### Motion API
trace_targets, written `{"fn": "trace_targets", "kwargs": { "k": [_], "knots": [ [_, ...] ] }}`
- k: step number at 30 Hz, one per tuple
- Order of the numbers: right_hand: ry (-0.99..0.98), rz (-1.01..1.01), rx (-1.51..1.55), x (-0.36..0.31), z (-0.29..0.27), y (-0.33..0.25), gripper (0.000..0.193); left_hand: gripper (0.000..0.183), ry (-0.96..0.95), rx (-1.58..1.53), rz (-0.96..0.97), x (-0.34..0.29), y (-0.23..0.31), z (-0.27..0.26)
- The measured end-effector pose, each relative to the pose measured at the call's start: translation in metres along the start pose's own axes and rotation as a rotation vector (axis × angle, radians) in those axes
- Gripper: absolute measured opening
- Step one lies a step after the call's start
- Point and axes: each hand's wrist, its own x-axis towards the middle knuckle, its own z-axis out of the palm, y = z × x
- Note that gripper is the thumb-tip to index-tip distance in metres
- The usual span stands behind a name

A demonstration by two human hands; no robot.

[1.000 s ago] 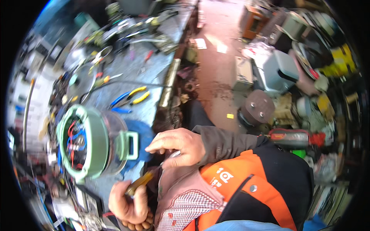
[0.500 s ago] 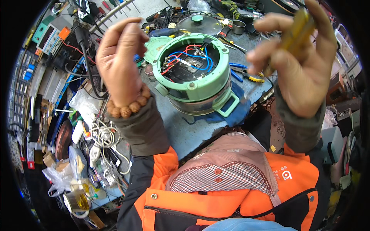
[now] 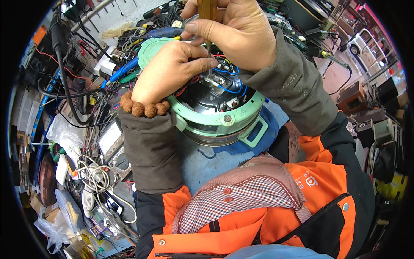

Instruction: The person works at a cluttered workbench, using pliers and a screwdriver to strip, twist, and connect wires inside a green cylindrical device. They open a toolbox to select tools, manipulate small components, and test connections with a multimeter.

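A round green appliance body (image 3: 215, 125), like an electric cooker turned over, stands on the workbench with its inside exposed. Red and blue wires (image 3: 233, 91) run to metal terminals within it. My right hand (image 3: 243, 39) grips a screwdriver (image 3: 207, 11) by its amber handle, the shaft pointing down into the opening. Over the rim on the left, my left hand (image 3: 166, 71) has thumb and forefinger pinched close to the shaft's lower end. What sits between those fingertips is hidden. The screwdriver's tip cannot be made out clearly.
A round green cover (image 3: 151, 48) lies behind my left hand. Under the appliance's right side is a blue cloth (image 3: 271, 127). Tangled cables, a meter (image 3: 113, 142), a coiled white cord (image 3: 92, 172) and plastic bags (image 3: 67, 129) crowd the left. The blue bench top (image 3: 196, 166) shows in front.
Both hands were raised apart on either side of the appliance. They have come together over its opening, the right bringing the screwdriver down upright and the left closing to a pinch.
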Motion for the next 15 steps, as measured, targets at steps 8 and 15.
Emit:
{"fn": "trace_targets", "kwargs": {
  "k": [8, 15],
  "knots": [
    [-0.039, -0.141, -0.075, -0.001, -0.007, 0.014, 0.070, 0.023, -0.053, 0.039, -0.058, 0.001, 0.004, 0.001],
    [0.017, -0.024, -0.272, 0.001, -0.006, -0.022, 0.064, 0.023, 0.002, 0.071, 0.015, -0.001, -0.012, 0.008]
  ]
}}
